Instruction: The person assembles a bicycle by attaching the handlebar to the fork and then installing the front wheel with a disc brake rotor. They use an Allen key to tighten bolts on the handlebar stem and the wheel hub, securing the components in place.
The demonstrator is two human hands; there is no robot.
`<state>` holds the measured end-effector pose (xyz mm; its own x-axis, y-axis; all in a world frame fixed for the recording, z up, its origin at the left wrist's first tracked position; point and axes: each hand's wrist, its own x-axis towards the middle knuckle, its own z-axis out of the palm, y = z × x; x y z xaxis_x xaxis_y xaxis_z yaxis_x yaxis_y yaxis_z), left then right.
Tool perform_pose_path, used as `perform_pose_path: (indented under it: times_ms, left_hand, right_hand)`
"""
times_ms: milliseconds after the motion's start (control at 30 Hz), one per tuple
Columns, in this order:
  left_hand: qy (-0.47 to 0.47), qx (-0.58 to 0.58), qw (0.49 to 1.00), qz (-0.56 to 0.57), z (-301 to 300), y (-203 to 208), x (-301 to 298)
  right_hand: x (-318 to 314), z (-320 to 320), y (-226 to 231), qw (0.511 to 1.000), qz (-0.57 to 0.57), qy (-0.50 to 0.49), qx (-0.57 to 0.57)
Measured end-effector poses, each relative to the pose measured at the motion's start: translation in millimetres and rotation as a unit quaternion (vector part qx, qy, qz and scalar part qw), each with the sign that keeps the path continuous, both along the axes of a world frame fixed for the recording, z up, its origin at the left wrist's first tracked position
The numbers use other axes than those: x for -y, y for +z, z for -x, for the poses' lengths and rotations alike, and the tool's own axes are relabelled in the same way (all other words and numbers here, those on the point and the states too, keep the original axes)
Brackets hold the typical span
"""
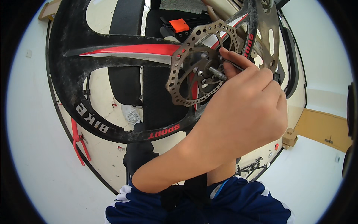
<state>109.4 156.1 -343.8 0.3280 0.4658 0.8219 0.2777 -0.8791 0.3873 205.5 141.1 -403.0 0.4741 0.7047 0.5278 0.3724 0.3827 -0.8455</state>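
Filling much of the head view, a black spoked bicycle wheel [130, 50] is presented with its drilled brake disc [173, 80] toward the camera. The disc is seated around the hub, with silver bolts [200, 73] inside it and a threaded axle end [217, 73] standing out. Over its right side the left hand [242, 108] is bent, knuckles raised; the right forearm [222, 172] is passed beneath it. At the hub, fingertips [225, 52] are closed together on a thin metal rod [235, 65]; to which hand they belong cannot be told, so neither hand's grip can be fully read. The rod's tip is hidden.

For work this near the axle, the rod is best kept straight to whatever it meets and seated fully before any force is applied. The wheel should be steadied against turning, the disc's face left untouched by skin, and the knuckles kept clear of its cut-out edge, where a slip could scrape them.
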Motion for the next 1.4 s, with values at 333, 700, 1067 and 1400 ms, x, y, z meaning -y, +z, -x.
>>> perform_pose_path:
  times_ms: [333, 700, 1067, 1400]
  left_hand:
    - [0.028, 0.198, 0.978, 0.061, -9, -4, -11]
    - [-0.023, 0.179, 0.974, 0.134, 17, -14, -20]
    - [-0.154, 0.302, 0.901, 0.271, 51, 5, -49]
    - [-0.231, 0.301, 0.867, 0.323, 48, -2, -44]
  right_hand:
    - [3, -2, -1, 1.000, 0.006, -0.011, 0.006]
    - [10, 0, -7, 0.982, 0.066, -0.088, 0.154]
    - [28, -68, 23, 0.994, 0.005, 0.057, -0.096]
    - [4, 6, 46, 0.987, 0.038, 0.156, -0.001]
